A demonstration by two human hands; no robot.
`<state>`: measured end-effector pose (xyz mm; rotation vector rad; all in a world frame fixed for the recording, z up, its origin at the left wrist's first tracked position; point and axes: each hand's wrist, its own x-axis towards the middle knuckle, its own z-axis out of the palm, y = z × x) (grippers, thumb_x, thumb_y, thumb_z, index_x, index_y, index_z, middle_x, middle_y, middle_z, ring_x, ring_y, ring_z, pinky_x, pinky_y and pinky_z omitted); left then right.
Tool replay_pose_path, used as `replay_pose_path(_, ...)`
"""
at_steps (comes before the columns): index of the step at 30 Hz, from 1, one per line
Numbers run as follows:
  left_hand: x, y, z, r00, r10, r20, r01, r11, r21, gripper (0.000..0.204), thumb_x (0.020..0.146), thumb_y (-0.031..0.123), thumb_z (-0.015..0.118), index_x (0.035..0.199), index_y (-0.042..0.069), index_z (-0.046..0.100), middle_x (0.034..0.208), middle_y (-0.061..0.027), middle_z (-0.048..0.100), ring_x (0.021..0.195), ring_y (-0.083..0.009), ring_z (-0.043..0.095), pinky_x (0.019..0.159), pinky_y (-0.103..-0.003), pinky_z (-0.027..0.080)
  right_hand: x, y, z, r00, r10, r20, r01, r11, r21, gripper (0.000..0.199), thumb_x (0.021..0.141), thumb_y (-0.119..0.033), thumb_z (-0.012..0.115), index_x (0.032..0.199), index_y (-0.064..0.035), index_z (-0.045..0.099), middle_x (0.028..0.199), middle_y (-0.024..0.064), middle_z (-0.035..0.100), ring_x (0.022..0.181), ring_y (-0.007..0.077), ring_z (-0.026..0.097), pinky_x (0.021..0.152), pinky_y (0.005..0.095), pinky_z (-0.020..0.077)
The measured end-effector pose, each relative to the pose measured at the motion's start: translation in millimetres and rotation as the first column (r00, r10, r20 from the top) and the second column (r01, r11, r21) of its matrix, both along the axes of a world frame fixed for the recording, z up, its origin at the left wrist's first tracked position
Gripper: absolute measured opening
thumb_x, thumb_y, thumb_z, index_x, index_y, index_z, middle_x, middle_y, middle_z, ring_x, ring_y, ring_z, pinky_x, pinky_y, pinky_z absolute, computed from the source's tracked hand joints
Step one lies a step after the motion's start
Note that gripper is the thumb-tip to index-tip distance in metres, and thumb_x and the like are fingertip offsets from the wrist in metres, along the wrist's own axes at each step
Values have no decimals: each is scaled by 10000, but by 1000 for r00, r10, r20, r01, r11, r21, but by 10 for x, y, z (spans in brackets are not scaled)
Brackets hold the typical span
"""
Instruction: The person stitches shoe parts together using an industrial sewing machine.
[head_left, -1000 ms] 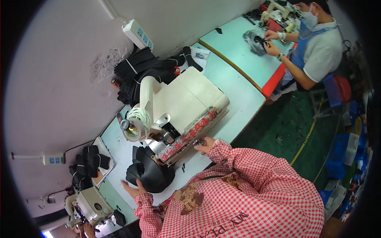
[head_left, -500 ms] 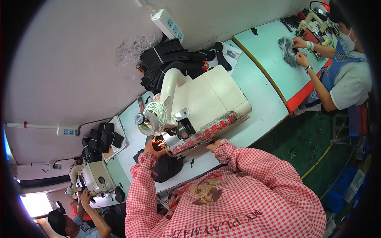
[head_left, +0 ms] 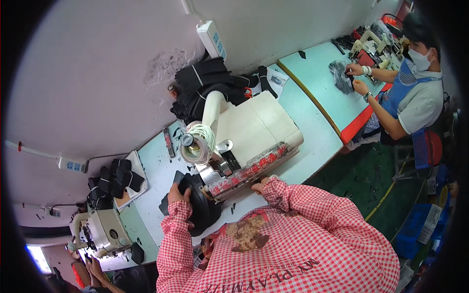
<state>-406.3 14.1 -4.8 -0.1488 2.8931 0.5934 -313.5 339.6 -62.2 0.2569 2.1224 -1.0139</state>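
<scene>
My left hand [head_left: 179, 194] is closed on a flat black piece [head_left: 179, 177], whose end stands up past my fingers. Dark curved pieces [head_left: 202, 205] lie beside this hand, under the working end of a cream bench machine [head_left: 259, 119]. A band of red-patterned covering [head_left: 249, 168] runs along the machine's front edge. My right hand [head_left: 260, 185] is closed at the lower front of the machine; what its fingers hold, if anything, is hidden. Coiled pale cord [head_left: 204, 134] hangs by the machine's lamp.
Black bundles [head_left: 202, 80] are heaped behind the machine against the wall, with red-handled scissors [head_left: 248, 93] beside them. More black bundles [head_left: 115, 178] sit in a tray at left. A co-worker [head_left: 415, 97] handles a clear bag at the right table; another person's hands [head_left: 93, 268] show lower left.
Orange sparks at the machine's working end are gone. My left hand has drawn back left and down from there, with the black piece now showing in it. My right hand stays at the machine's front.
</scene>
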Motion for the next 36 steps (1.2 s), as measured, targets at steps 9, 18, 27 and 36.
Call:
replay_pose_path(9,-8,-144,120,990,-90,106,70,981,180,267,829,229,573,1010,34,592,831,-197,641,740,-343,635,664,-408,489,-29,-82,-372,988,-109,107,82,970,228,446,732,-500,517,712,-86,683,743,141,652,771,285,631,733,398,482)
replay_pose_path(18,37,-80,641,895,-253,368,42,868,494,194,870,148,541,957,-23,564,679,-67,587,527,-147,607,476,-267,462,23,22,89,963,-162,216,148,986,76,394,807,-400,561,773,-24,672,679,94,653,651,210,639,687,320,509)
replay_pose_path(27,5,798,724,917,-311,252,132,829,543,246,877,169,514,957,-49,594,646,-120,613,451,-181,602,451,-283,483,-78,-757,1145,919,-378,-116,238,763,-601,306,817,-60,611,1103,41,572,984,135,634,881,158,625,764,274,513)
replay_pose_path(36,-218,933,382,897,-435,73,385,853,352,293,877,203,473,935,-53,604,592,-149,610,429,-216,600,439,-318,487,-127,-736,1058,830,-556,34,433,605,-668,277,836,-56,575,1092,50,578,802,95,637,658,121,600,587,249,508)
